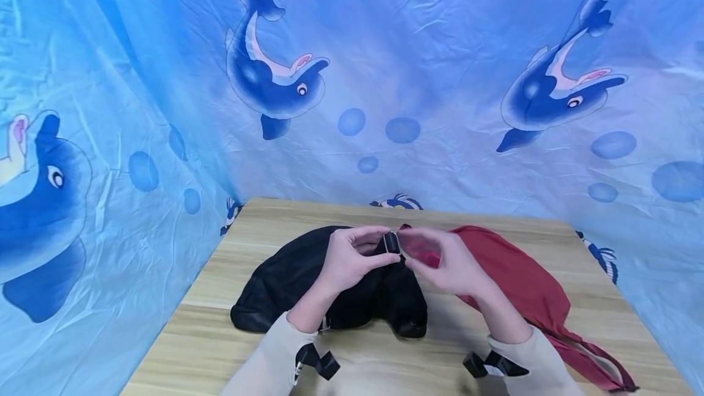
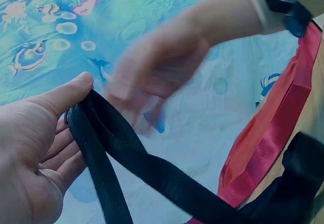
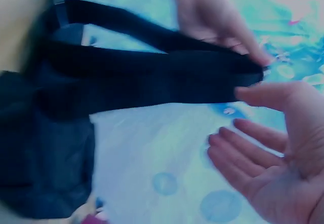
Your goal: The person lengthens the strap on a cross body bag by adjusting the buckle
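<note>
My left hand [image 1: 352, 255] pinches a black strap [image 2: 167, 178] between thumb and fingers, close to its small metal-edged slider buckle [image 1: 392, 242]. The strap loops down from there to a black bag [image 1: 291, 280] lying on the table. My right hand [image 1: 448, 258] is just right of the buckle, its fingers spread apart from the thumb. In the right wrist view, that thumb's tip overlaps the strap's edge; whether it touches cannot be told. The left wrist view shows the right hand blurred, beyond the strap.
To the right on the wooden table [image 1: 192, 335] lies a red bag [image 1: 511, 267], its red strap [image 1: 599, 362] trailing toward the front right corner. A blue dolphin-print curtain [image 1: 440, 35] hangs behind and at the sides. Each wrist bears a small black camera mount.
</note>
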`<state>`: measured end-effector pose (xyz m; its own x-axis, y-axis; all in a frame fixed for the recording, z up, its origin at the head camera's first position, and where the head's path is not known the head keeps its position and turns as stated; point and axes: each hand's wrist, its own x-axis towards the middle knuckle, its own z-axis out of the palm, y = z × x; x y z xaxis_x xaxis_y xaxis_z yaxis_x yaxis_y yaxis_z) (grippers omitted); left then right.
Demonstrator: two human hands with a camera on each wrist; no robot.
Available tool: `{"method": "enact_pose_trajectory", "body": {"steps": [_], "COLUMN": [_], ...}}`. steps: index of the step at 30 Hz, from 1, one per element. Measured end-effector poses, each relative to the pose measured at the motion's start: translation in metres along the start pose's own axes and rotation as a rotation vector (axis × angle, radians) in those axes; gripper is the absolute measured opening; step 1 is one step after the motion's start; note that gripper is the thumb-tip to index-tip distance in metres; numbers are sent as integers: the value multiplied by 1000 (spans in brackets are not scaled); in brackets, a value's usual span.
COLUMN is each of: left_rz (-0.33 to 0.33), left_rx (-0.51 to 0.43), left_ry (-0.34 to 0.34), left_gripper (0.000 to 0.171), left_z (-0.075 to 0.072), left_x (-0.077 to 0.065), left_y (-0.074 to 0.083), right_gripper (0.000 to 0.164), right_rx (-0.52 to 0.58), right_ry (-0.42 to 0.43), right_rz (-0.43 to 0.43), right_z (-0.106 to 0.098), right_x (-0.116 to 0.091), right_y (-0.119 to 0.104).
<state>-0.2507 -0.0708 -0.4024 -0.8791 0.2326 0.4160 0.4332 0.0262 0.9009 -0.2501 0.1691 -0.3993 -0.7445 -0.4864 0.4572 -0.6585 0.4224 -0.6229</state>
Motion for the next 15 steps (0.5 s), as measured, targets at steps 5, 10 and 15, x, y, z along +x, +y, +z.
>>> {"method": "enact_pose_trajectory", "body": {"steps": [5, 10, 15], "left_rz": [24, 19, 23], "left_rx": [-4, 12, 43], "left_ry": [-23, -34, -61], "left_gripper": [43, 44, 44], "left_z": [1, 2, 2], "left_x": [-2, -4, -8], "left_y": [1, 1, 1], "right_gripper": [34, 32, 30], "right_rx": [103, 133, 137], "right_ry": [-12, -81, -140], "right_rz": [-102, -69, -70], "right_z": [-11, -17, -17], "right_x": [16, 20, 23], "right_y": [-12, -17, -20]}}
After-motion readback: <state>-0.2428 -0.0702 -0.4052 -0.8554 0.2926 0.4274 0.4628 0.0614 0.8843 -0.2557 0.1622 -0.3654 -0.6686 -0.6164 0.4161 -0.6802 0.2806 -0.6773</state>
